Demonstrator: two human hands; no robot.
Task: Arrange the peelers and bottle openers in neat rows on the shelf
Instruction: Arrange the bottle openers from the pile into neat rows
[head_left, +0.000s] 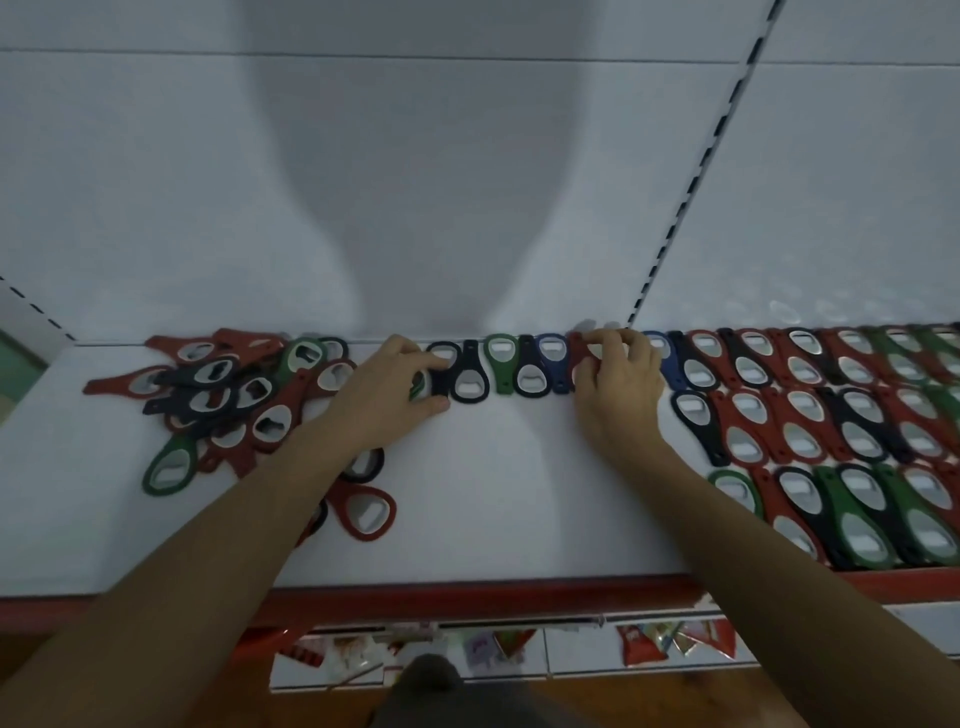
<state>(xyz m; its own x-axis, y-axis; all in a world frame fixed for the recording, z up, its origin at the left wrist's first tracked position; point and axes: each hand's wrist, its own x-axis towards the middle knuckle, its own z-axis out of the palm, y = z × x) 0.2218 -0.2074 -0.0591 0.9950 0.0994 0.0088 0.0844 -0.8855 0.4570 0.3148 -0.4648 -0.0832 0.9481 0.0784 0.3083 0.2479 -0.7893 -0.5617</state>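
Note:
Bottle openers in red, black, green and blue lie on a white shelf (493, 499). A loose pile of openers (228, 400) sits at the left. Neat rows of openers (831, 426) cover the right side, and a short back row (511, 369) runs along the rear wall between my hands. My left hand (389, 389) pinches a green opener (418, 391) at the left end of that back row, beside a black opener (470, 376). My right hand (618, 379) grips a red opener (582, 348) at the row's right end, its fingers curled over it.
A red opener (366, 512) and a black one lie loose under my left forearm. The shelf has a red front edge (467, 597). Below it hang packaged goods (654, 642). A slotted upright (691, 192) runs up the white back panel.

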